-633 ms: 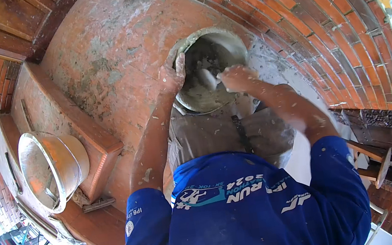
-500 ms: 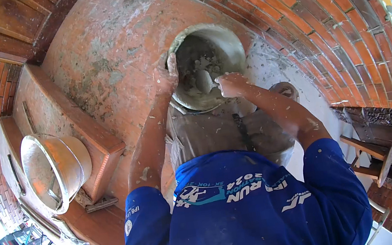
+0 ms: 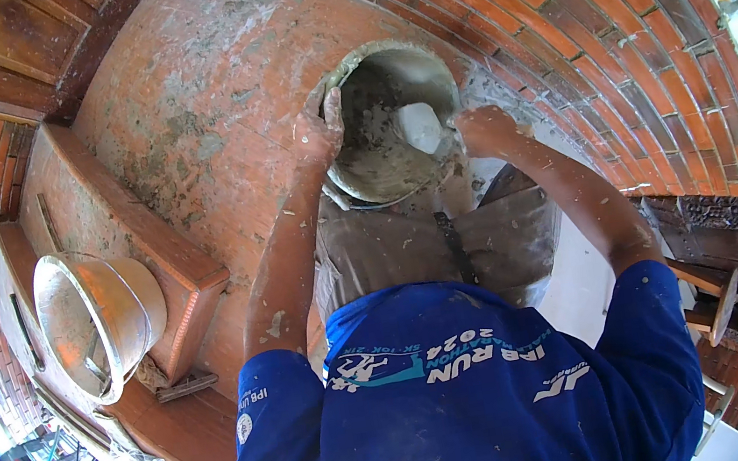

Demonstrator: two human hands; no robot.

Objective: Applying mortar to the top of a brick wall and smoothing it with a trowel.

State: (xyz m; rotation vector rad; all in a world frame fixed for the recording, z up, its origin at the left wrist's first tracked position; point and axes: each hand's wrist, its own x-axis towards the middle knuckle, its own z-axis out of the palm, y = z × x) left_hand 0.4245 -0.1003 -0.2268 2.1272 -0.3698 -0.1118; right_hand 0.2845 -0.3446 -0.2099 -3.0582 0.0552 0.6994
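A mortar-smeared bucket (image 3: 435, 64) tilts in front of me, its mouth facing me. My left hand (image 3: 318, 132) is closed around its left rim, fingers over the edge. Grey wet mortar (image 3: 374, 150) coats the inside. In my right hand (image 3: 487, 131), at the bucket's right rim, is the handle of a trowel; the fingers are wrapped round it. The trowel's pale blade (image 3: 420, 127) lies inside the bucket's mouth, over the mortar. Both forearms carry dried splashes.
A second, whitish bucket (image 3: 136, 306) with a tool inside stands on the tiled step (image 3: 196, 274) at left. A brick wall (image 3: 587, 39) curves along the right. Mortar spatters the reddish floor (image 3: 217, 91). A wooden stool (image 3: 724, 303) is at the far right.
My right hand has moved right, from within the bucket's mouth to its right rim, and the trowel blade has shifted right and up. My left hand stays on the rim.
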